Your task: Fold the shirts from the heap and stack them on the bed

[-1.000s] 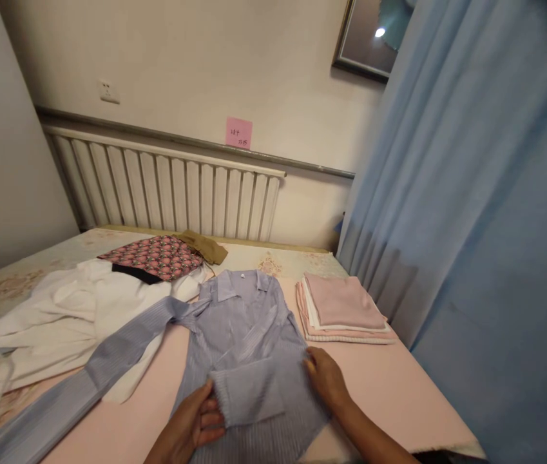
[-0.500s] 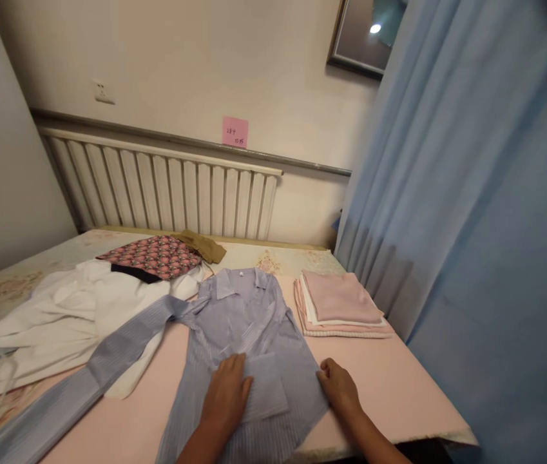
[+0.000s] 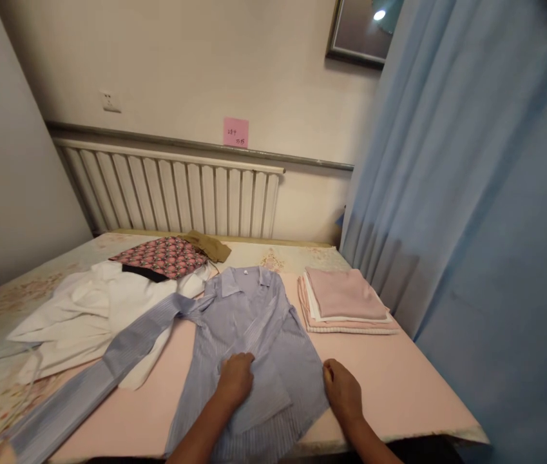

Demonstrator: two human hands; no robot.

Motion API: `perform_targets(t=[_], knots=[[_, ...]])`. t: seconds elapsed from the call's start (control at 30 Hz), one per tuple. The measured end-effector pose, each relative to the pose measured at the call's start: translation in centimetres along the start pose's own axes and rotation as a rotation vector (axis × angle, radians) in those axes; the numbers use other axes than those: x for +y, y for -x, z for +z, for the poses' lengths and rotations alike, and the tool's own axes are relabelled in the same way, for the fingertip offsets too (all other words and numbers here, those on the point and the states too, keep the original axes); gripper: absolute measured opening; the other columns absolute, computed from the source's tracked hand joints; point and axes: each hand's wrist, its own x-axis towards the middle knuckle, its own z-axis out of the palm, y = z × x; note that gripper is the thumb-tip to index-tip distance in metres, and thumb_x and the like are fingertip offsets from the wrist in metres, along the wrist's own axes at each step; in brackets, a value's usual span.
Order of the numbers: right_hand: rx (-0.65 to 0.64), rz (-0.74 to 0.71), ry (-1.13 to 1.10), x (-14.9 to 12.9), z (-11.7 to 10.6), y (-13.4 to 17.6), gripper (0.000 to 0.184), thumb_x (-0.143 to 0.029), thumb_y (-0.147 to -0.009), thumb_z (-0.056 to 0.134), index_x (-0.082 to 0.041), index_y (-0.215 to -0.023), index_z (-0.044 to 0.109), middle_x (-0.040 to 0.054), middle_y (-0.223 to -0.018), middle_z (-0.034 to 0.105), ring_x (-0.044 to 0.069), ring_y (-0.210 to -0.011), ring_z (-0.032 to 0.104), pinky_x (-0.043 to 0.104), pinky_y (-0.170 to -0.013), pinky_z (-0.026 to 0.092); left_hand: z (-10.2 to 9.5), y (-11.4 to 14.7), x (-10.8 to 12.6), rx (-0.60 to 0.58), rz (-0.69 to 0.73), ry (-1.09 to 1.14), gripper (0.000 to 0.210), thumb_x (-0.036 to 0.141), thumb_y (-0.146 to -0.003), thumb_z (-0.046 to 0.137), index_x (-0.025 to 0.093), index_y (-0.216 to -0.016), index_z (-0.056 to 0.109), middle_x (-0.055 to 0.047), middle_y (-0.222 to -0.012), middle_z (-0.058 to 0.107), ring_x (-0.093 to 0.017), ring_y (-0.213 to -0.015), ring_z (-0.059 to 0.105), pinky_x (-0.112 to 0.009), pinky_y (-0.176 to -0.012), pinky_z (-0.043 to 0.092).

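A blue pin-striped shirt (image 3: 254,328) lies spread on the pink cloth, collar pointing away from me. One sleeve is folded down across its front; the other stretches out to the lower left. My left hand (image 3: 237,380) is on the folded sleeve near the cuff, its fingers curled into the fabric. At the shirt's right side edge, near the hem, my right hand (image 3: 343,390) is closed with thumb and fingers pinching the cloth. Its fingertips are partly hidden.
A folded stack of pink and white clothes (image 3: 348,294) sits right of the shirt. White garments (image 3: 89,303), a pink patterned cloth (image 3: 167,256) and an olive cloth (image 3: 208,246) lie heaped left. A blue curtain (image 3: 447,193) hangs right; a radiator (image 3: 171,190) stands behind.
My left hand has gone from lying over the folded sleeve to curled fingers gripping it. My right hand stays at the shirt's side edge. The view has shifted slightly.
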Motion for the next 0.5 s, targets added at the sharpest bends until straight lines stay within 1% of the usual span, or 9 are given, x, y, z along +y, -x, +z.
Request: perform_targets(t=[0.1,0.17,0.3,0.37,0.43,0.5], knots=[[0.011,-0.013,0.007,0.2,0.2,-0.1,0.025,-0.023,-0.091,0.035,-0.022,-0.079,0.057,0.0009,-0.074,0.064,0.016,-0.067,0.057,0.026,-0.062,0.029,-0.8,0.8,-1.3,0.002,0.042,0.093,0.020,0.009,-0.066,0.045,0.020,-0.078,0.056,-0.004,-0.089,0.062,-0.019,-0.093,0.055,-0.030,-0.085,0.036],[0.013,-0.017,0.007,0.3,0.3,-0.1,0.025,-0.022,-0.092,0.035,-0.022,-0.080,0.057,0.0010,-0.074,0.064,0.016,-0.068,0.057,0.027,-0.062,0.029,-1.5,1.9,-2.2,0.010,0.061,0.158,0.014,0.011,-0.064,0.043,0.020,-0.072,0.050,-0.002,-0.083,0.059,-0.018,-0.086,0.054,-0.027,-0.080,0.037],[0.009,-0.024,0.010,0.4,0.4,0.0,0.025,-0.021,-0.092,0.035,-0.021,-0.080,0.056,0.0016,-0.075,0.064,0.016,-0.068,0.056,0.027,-0.063,0.029,-2.7,4.6,-4.4,0.009,0.064,0.286,0.009,0.016,-0.067,0.037,0.022,-0.070,0.042,0.002,-0.073,0.053,-0.016,-0.076,0.052,-0.024,-0.069,0.039],[0.008,-0.021,0.009,0.4,0.4,0.0,0.025,-0.020,-0.091,0.035,-0.021,-0.080,0.056,0.0017,-0.075,0.064,0.016,-0.068,0.056,0.027,-0.063,0.029,-3.2,5.9,-5.4,0.002,0.046,0.403,0.003,0.020,-0.069,0.038,0.023,-0.069,0.040,0.004,-0.068,0.049,-0.016,-0.072,0.051,-0.024,-0.066,0.038],[0.014,-0.017,0.008,0.3,0.4,0.0,0.025,-0.020,-0.092,0.034,-0.021,-0.079,0.056,0.0016,-0.075,0.063,0.016,-0.068,0.056,0.027,-0.063,0.028,-3.6,7.0,-6.3,0.004,0.027,0.520,0.003,0.025,-0.069,0.041,0.023,-0.067,0.039,0.005,-0.066,0.046,-0.016,-0.070,0.049,-0.025,-0.064,0.038],[0.017,-0.020,0.009,0.3,0.4,0.0,0.025,-0.020,-0.091,0.034,-0.021,-0.078,0.056,0.0012,-0.073,0.063,0.016,-0.068,0.056,0.027,-0.063,0.028,-4.0,7.8,-7.0,0.005,0.015,0.588,0.005,0.028,-0.069,0.044,0.023,-0.067,0.043,0.005,-0.066,0.049,-0.017,-0.071,0.050,-0.025,-0.066,0.039]])
